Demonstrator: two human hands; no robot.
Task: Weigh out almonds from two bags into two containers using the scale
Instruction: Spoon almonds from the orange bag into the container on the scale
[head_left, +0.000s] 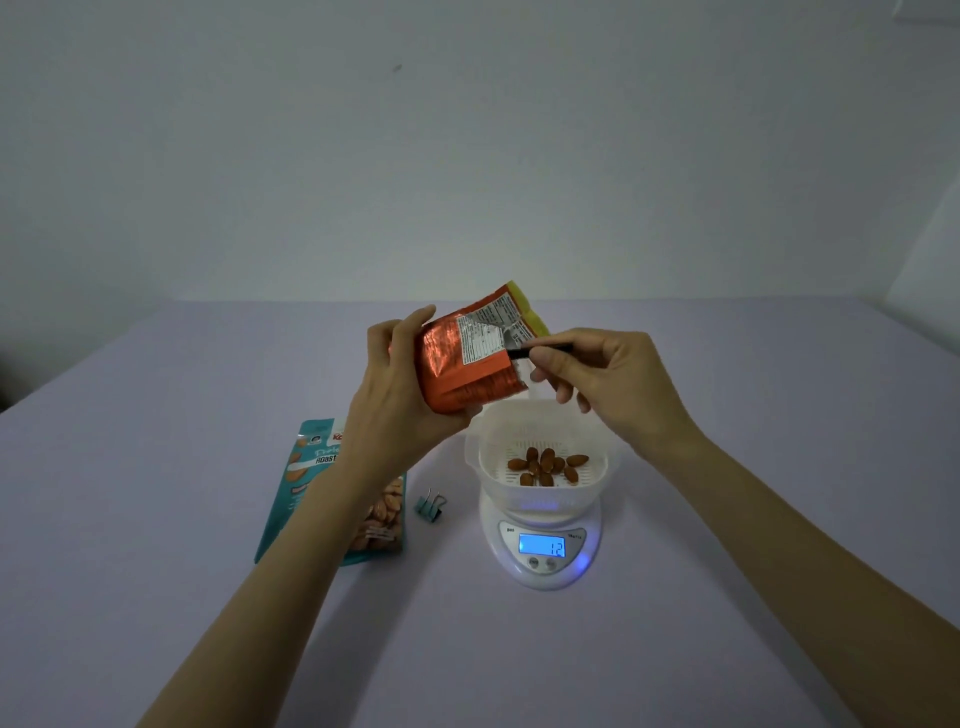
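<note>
Counter (156, 467) is carrying the scale (587, 551) at centre, its display reading 12, and the teal bag (311, 467) is lying flat to the left. Orange bag (457, 364) is hanging tilted just above the white container (488, 457), long axis slanting up to the right. Left hand (395, 384) is wrapping its grip round the bag's body. Right hand (597, 379), nearer the container, is pinching a thin black piece (550, 347) at the bag's right edge. Almonds (545, 465) are lying in the container, below both hands.

Two bags (orange foil bag (457, 374), teal printed pouch (306, 467)); one white digital scale (571, 569); one white slotted plastic bowl (488, 457); about ten brown almonds (546, 460); one teal binder clip (429, 506); one slim black object (550, 347).
</note>
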